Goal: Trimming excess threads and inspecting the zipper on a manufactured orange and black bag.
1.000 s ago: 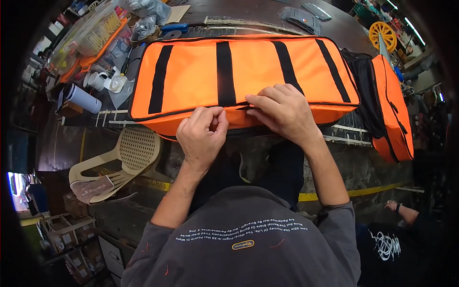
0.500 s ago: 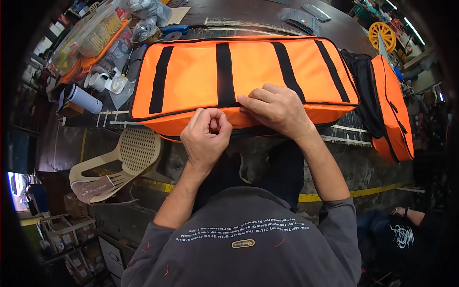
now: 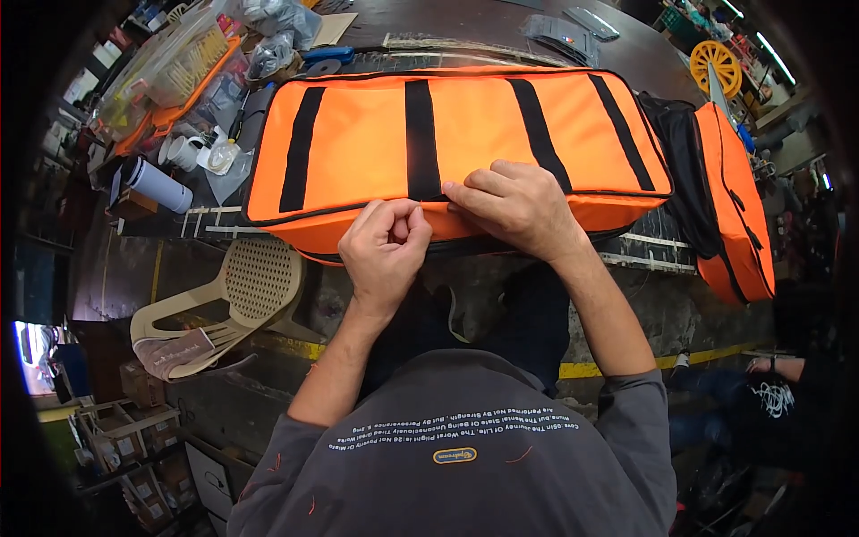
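A large orange bag (image 3: 358, 134) with black straps across its top and black piping lies on the table in front of me. My right hand (image 3: 517, 208) rests over its near edge, thumb and fingers pinching the piped seam just right of the second strap. Left of it, my left hand (image 3: 386, 249) is closed, thumb and forefinger pressed together against the near side of the bag. Whatever sits between those fingertips is too small or hidden to make out.
Another orange and black bag (image 3: 735, 201) leans at the table's right end. A white tumbler (image 3: 159, 185), mugs and a plastic bin (image 3: 183, 67) crowd the left side. Below stands a beige plastic chair (image 3: 259, 282) with a cloth on it. Another person sits at lower right.
My left hand has shifted very slightly left, its fingers still pinched. The right hand stays almost where it was on the seam. The person at lower right has moved.
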